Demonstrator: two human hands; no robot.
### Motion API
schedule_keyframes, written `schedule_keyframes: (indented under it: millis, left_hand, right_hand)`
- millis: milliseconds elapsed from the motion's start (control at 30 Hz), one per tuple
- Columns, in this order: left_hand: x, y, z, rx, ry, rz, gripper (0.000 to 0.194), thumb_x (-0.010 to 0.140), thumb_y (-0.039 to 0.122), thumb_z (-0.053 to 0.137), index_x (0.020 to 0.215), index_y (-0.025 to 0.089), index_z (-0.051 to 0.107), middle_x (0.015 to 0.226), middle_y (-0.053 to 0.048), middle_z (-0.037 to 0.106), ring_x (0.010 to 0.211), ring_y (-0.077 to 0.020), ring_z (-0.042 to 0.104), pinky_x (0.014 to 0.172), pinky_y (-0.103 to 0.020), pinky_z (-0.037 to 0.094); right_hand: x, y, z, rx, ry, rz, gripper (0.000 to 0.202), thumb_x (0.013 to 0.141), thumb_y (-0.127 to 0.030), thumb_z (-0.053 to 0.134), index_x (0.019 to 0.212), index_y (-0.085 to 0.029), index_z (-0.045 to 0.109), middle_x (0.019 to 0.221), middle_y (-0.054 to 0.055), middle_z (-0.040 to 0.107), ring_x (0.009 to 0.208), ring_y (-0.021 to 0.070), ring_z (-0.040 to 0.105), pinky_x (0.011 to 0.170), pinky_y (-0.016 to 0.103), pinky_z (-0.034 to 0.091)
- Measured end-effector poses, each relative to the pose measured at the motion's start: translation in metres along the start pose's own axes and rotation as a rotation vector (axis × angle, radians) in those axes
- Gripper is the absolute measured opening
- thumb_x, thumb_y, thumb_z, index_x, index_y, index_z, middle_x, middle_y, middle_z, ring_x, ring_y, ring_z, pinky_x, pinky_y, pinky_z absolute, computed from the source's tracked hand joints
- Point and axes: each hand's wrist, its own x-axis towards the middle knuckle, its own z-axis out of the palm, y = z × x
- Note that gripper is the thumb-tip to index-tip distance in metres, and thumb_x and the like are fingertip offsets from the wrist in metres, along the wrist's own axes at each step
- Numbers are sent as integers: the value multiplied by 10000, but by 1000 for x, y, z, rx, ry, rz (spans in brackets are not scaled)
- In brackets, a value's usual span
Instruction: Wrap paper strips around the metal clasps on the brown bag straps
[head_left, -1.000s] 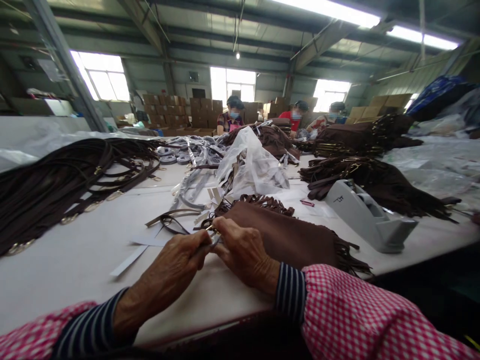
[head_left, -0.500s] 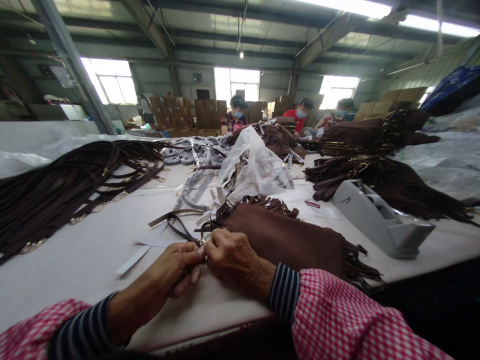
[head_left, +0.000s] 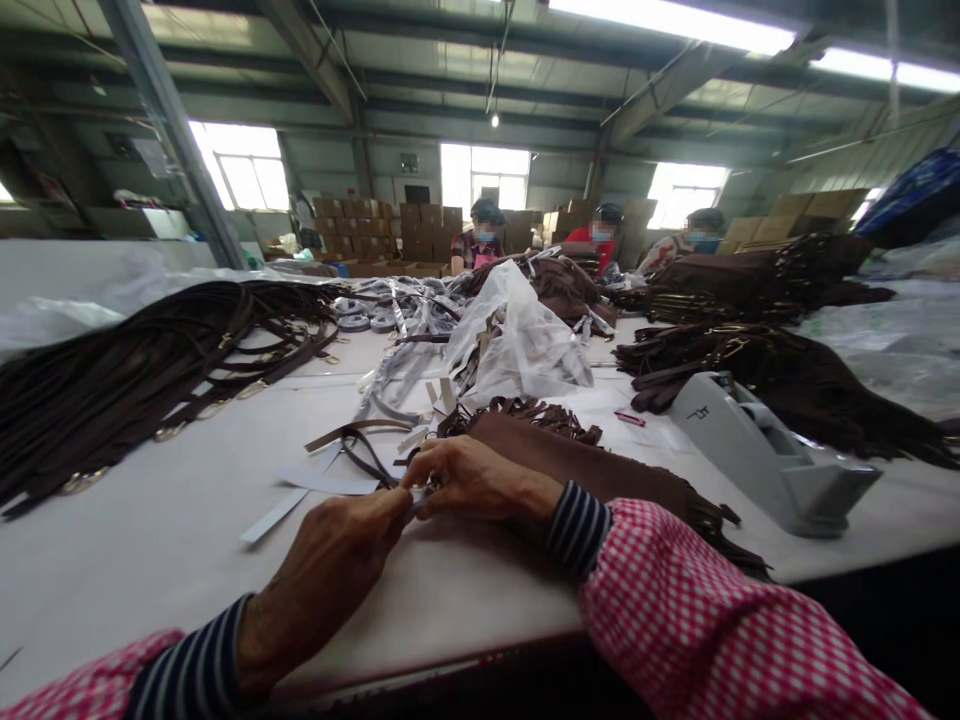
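A dark brown fringed bag lies flat on the white table, partly under my right forearm. My right hand is closed at its left end, thumb and forefinger pinched together. Fingertip to fingertip with it, my left hand is closed too, knuckles up. Between them shows a small pale, shiny bit, too hidden to name. A thin dark brown strap loops on the table and runs up to the fingertips. White paper strips and a brown strip lie just beyond my left hand.
A grey tape dispenser stands to the right, before a pile of brown fringed bags. Many brown straps with metal clasps cover the left. Crumpled clear plastic sits mid-table near a pink-red cutter-like item. Several masked people work beyond.
My left hand has rolled over, its knuckles now upward and its fingers hidden. My right hand has flattened, thumb showing below the forefinger. The view has shifted slightly.
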Motion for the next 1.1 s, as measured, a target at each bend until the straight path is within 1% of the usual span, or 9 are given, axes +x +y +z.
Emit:
schedule_keyframes:
  millis: [133, 233, 400, 667, 767, 867, 967, 1033, 1100]
  left_hand:
    - [3, -4, -1, -80, -18, -62, 277, 923, 379, 477, 846, 217, 687, 697, -26, 656, 626, -171, 573, 603, -249, 395]
    - [8, -5, 1, -377, -78, -306, 325, 852, 452, 572, 670, 185, 607, 538, 22, 522, 500, -119, 439, 499, -222, 309]
    - [9, -1, 12, -921, -58, -618, 342, 712, 487, 696, 670, 173, 565, 450, 85, 408, 369, -46, 236, 394, -196, 129]
    - [1, 12, 33, -1306, 18, -813, 378, 580, 455, 760, 597, 183, 498, 480, 84, 422, 353, -26, 300, 365, -164, 170]
    - [-6, 9, 33, -1149, -141, -684, 486, 623, 610, 721, 551, 186, 495, 414, 51, 444, 309, -45, 318, 344, -182, 169]
    - [-15, 0, 16, -778, -393, -495, 594, 773, 748, 535, 658, 170, 604, 473, -33, 589, 323, -108, 429, 357, -214, 265]
    - [-13, -10, -11, -215, -237, -250, 533, 946, 624, 408, 749, 195, 655, 657, -43, 666, 565, -176, 606, 560, -263, 443]
    - [-2, -18, -23, 104, -69, -16, 358, 992, 431, 442, 814, 221, 670, 844, -40, 695, 810, -207, 641, 740, -298, 459]
    - [12, -26, -26, 290, -20, 175, 184, 959, 233, 497, 949, 250, 679, 1034, -35, 696, 1005, -231, 601, 860, -336, 421]
  right_hand:
    - [3, 0, 0, 17, 17, -48, 81, 748, -121, 827, 781, -151, 760, 791, -13, 650, 754, 112, 619, 701, 199, 432]
    - [-5, -8, 14, -81, 121, -20, 39, 812, -155, 783, 842, -175, 768, 851, -4, 660, 740, 102, 615, 667, 196, 416]
    - [-22, -23, 47, -381, 360, 60, 103, 891, -132, 666, 801, -176, 687, 866, 11, 641, 782, 141, 594, 631, 234, 402]
    - [-31, -32, 80, -689, 497, -11, 123, 861, -23, 583, 881, -141, 608, 930, 76, 614, 831, 234, 543, 660, 333, 455]
    - [-35, -30, 77, -679, 404, 7, 95, 877, -54, 607, 876, -149, 605, 961, 73, 621, 847, 230, 548, 667, 334, 466]
    - [-49, -35, 62, -571, 245, 29, 54, 925, -119, 600, 920, -170, 620, 1025, 58, 637, 907, 212, 553, 751, 317, 494]
    - [-74, -44, 41, -490, 169, 78, 275, 938, -164, 596, 1208, -216, 601, 1209, 53, 623, 1051, 218, 539, 924, 348, 488]
    - [-95, -47, 29, -533, 202, 158, 474, 921, -186, 613, 1378, -249, 509, 1348, 66, 570, 1158, 247, 508, 1000, 403, 456]
    - [-115, -45, 21, -631, 236, 269, 489, 893, -209, 642, 1366, -247, 526, 1368, 80, 560, 1195, 282, 493, 1002, 446, 445]
